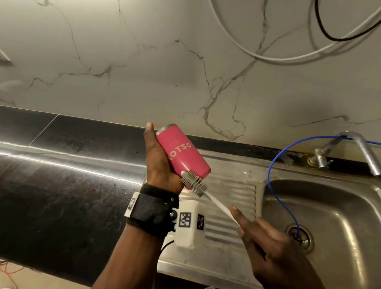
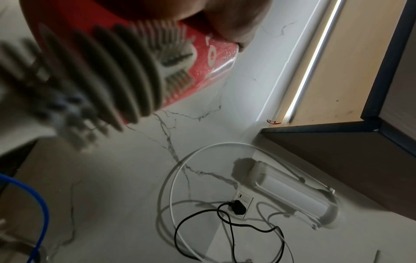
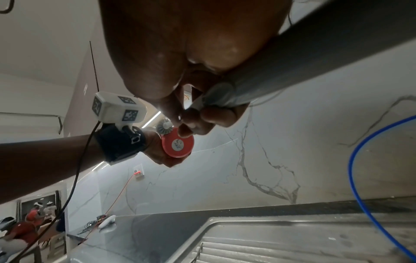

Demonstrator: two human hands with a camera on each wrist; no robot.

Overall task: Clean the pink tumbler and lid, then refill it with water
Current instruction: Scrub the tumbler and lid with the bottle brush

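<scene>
Left hand (image 1: pixel 161 162) grips the tilted pink tumbler (image 1: pixel 182 152); right hand (image 1: pixel 268 240) grips a brush (image 1: pixel 194 182).

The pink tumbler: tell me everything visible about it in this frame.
The pink tumbler is a smooth, glossy cup that narrows toward its base, with pale lettering on the side and a bare metal rim. No lid is on it. The left hand grips it tilted above the draining board, mouth up and away, base toward the person. A grey bottle brush, held by the right hand, touches its side near the base.

A home kitchen: a stainless steel sink (image 1: pixel 338 206) with ribbed drainboard and curved metal tap (image 1: pixel 363 152) sits in a polished black stone worktop (image 1: pixel 52 176) below a white marble-veined wall (image 1: pixel 156 56).
</scene>
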